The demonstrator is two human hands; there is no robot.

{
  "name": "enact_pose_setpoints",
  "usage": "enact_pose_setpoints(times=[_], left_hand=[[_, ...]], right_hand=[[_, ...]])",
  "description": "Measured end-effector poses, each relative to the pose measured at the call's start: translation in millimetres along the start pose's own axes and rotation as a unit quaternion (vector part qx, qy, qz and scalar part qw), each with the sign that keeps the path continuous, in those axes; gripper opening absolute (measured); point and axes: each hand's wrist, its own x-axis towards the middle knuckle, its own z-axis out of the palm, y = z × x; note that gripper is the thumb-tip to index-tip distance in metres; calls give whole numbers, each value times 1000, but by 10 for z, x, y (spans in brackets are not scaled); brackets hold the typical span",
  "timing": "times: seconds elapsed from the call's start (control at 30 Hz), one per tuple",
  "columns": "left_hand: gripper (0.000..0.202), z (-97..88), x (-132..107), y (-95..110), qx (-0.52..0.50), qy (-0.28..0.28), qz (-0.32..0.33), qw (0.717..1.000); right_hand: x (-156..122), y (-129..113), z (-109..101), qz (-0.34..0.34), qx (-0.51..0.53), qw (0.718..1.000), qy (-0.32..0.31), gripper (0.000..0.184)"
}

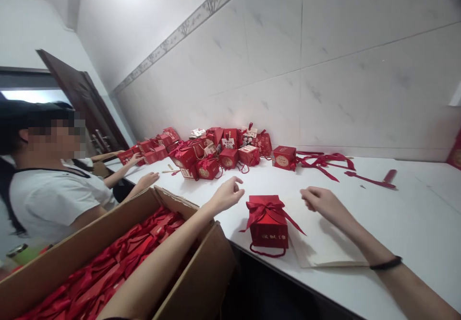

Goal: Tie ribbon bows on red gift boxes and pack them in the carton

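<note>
A red gift box with a red ribbon bow on its top and a red cord handle at its front stands on the white table. To its upper left hovers my left hand, thumb and fingers bent but apart, holding nothing. My right hand, a black band on its wrist, is to the upper right of the box. Its fingers are curled together, and I see nothing in them. Neither hand touches the box. Under my right forearm lies a cream paper pad.
An open cardboard box full of red beribboned boxes stands at left. Several red gift boxes are grouped along the wall. Loose red ribbons lie behind my right hand. A co-worker reaches over the table on the left.
</note>
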Motion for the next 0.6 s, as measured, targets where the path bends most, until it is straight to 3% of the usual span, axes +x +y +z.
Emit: enact_pose_setpoints(times=[0.07, 0.13, 0.23, 0.47, 0.6], left_hand=[[50, -12, -67, 118, 59, -22, 96, 993], [68, 21, -150, 252, 118, -112, 175, 971], [81, 122, -230, 389, 196, -193, 198, 941], [66, 196, -169, 371, 276, -185, 220, 917], [67, 141, -188, 382, 310, -144, 194, 920]], right_hand=[[47, 151, -121, 37, -147, 987, 56, 26], [70, 327, -186, 60, -253, 963, 74, 23], [92, 588, -179, 62, -297, 952, 49, 23], [331, 1057, -152, 50, -255, 966, 16, 13], [497, 1263, -203, 43, -222, 974, 9, 13]])
